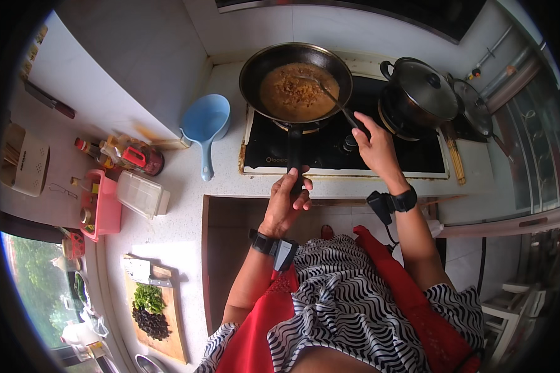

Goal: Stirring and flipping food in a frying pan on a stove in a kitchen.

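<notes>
A dark frying pan [252,88] sits over the left burner of the black gas hob [270,144]. Brown liquid with a heap of browned bits [298,91] fills its bottom. My left hand [287,196] grips the end of the pan's black handle [295,144]. In my right hand [375,147] is a metal cooking utensil with a black handle [334,101], its head dipped among the bits; the liquid partly hides the head, so its exact kind is unclear.
A lidded pot [422,93] stands on the right burner, with a second glass lid [471,107] beside it. Left of the hob rests a blue water ladle [207,121]. Further left are bottles [130,154], a pink basket [107,210] and a cutting board [172,321] with a cleaver [137,269] and chopped greens [149,298].
</notes>
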Tool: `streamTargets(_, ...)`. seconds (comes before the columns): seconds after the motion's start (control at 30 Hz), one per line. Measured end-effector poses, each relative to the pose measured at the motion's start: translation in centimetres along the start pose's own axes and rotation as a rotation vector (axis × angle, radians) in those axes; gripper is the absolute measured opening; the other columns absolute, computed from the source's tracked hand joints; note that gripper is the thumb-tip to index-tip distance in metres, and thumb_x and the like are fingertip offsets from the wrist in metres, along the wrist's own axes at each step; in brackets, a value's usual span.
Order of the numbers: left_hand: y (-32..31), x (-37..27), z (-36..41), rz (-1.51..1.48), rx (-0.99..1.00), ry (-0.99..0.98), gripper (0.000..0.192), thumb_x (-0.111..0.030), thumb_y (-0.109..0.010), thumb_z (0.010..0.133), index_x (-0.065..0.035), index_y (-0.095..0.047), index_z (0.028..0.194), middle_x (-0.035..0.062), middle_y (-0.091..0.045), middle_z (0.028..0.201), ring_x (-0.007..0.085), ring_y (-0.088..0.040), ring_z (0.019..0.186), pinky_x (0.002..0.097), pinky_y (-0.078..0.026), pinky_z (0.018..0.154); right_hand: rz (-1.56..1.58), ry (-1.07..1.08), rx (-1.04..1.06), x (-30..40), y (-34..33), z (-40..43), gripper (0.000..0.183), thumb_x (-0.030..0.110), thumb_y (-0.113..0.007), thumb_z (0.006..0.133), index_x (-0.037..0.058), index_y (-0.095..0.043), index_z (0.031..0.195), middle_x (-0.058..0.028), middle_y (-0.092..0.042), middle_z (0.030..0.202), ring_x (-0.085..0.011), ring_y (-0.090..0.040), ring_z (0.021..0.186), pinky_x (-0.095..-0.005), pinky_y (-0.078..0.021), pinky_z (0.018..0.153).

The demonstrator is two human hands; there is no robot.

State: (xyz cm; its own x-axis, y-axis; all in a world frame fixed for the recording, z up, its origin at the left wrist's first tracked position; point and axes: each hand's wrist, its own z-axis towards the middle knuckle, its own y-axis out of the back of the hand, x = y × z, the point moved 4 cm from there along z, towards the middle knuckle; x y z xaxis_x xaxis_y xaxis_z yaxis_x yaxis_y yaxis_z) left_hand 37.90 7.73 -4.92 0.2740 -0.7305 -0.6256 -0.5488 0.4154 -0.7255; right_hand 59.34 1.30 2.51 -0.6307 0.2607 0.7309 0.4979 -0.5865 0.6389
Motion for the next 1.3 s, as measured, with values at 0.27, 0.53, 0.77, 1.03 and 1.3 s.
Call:
streamTargets(0.27,0.1,0.1,0.1,0.001,0.003,0.009,0.04,-0.033,-0.044,0.102,-0.0009,-0.049,0.125,0.0034,-0.061,0.082,0.006,-0.036,0.044,0.0241,-0.04,0.049,0.047,0.144,0.061,1.1,0.3,-2.1,0.037,0.013,-0.061,0.089,0.0077,-0.056,0.126,-0.0191,-0.066,0.101,-0.0354,-0.065,0.088,-0.0385,-0.0521,0.076)
streamTargets(0.53,0.2,0.2,0.2,-0.008,0.019,0.007,0.039,-0.034,-0.048,0.1,-0.0016,-0.051,0.122,0.0044,-0.06,0.082,0.0076,-0.038,0.047,0.0263,-0.043,0.051,-0.095,0.132,0.075,2.2,-3.0,-2.0,0.042,0.023,-0.058,0.092,0.0057,-0.052,0.13,-0.0219,-0.061,0.094,-0.039,-0.061,0.084,-0.0453,-0.049,0.078)
streamTargets(0.77,0.1,0.1,0.1,0.027,0.002,0.005,0.042,-0.036,-0.048,0.1,-0.0019,-0.052,0.123,0.0045,-0.06,0.082,0.0084,-0.041,0.049,0.0281,-0.044,0.054,0.196,0.028,0.335,3.3,-5.3,-2.6,0.052,0.036,-0.05,0.098,-0.0028,-0.045,0.131,-0.0254,-0.064,0.109,-0.0403,-0.063,0.1,-0.0424,-0.0499,0.085)
streamTargets(1.03,0.5,0.3,0.0,0.043,-0.013,0.015,0.044,-0.042,-0.046,0.1,-0.0049,-0.054,0.121,0.0032,-0.059,0.083,0.0083,-0.04,0.051,0.0277,-0.042,0.056,0.487,-0.176,0.394,2.6,-5.0,-3.2,0.059,0.048,-0.039,0.1,0.0012,-0.043,0.135,-0.0097,-0.061,0.079,-0.0125,-0.058,0.056,-0.0264,-0.049,0.051)
streamTargets(1.3,1.2,0.6,0.2,-0.034,0.018,0.057,0.053,-0.052,-0.038,0.1,-0.0061,-0.054,0.122,0.0031,-0.058,0.08,0.0088,-0.039,0.052,0.0271,-0.039,0.058,0.934,-0.611,0.297,-5.7,-10.3,-5.5,0.037,0.037,-0.05,0.099,0.0058,-0.055,0.117,-0.0051,-0.057,0.079,-0.0092,-0.053,0.059,-0.0248,-0.0464,0.049)
